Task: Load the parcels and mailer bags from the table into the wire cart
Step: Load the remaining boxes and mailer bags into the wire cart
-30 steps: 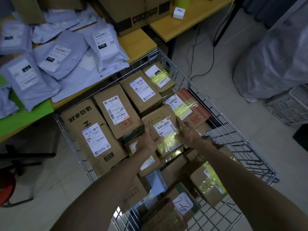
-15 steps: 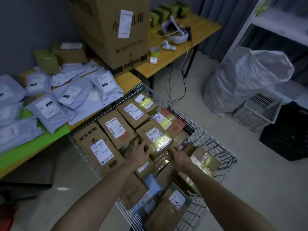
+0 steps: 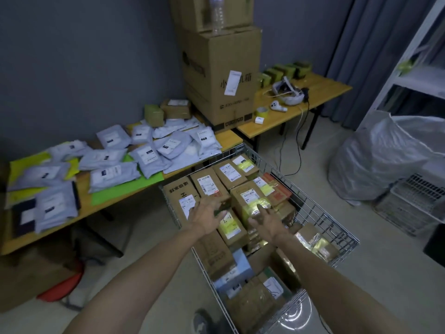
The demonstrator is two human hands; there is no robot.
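The wire cart (image 3: pixel 320 214) stands in front of me, packed with several brown cardboard parcels with white labels. One parcel with yellow tape (image 3: pixel 249 200) lies on top in the middle. My left hand (image 3: pixel 208 214) hovers above the parcels just left of it, fingers loosely spread and holding nothing. My right hand (image 3: pixel 263 221) floats just below that parcel, fingers relaxed, also empty. Grey mailer bags (image 3: pixel 149 156) lie in a heap on the wooden table (image 3: pixel 115 201) to the left, with two small parcels (image 3: pixel 175 109) at its far end.
Big stacked cardboard boxes (image 3: pixel 219 75) stand at the table's far corner. A second table (image 3: pixel 301 100) behind the cart carries a headset, tape and small boxes. A large grey sack (image 3: pixel 385 157) and white wire baskets (image 3: pixel 414 201) sit on the floor at right.
Both hands have let go of the yellow-taped parcel and pulled back toward me. My head has lifted, so the tables and the back wall have come into view.
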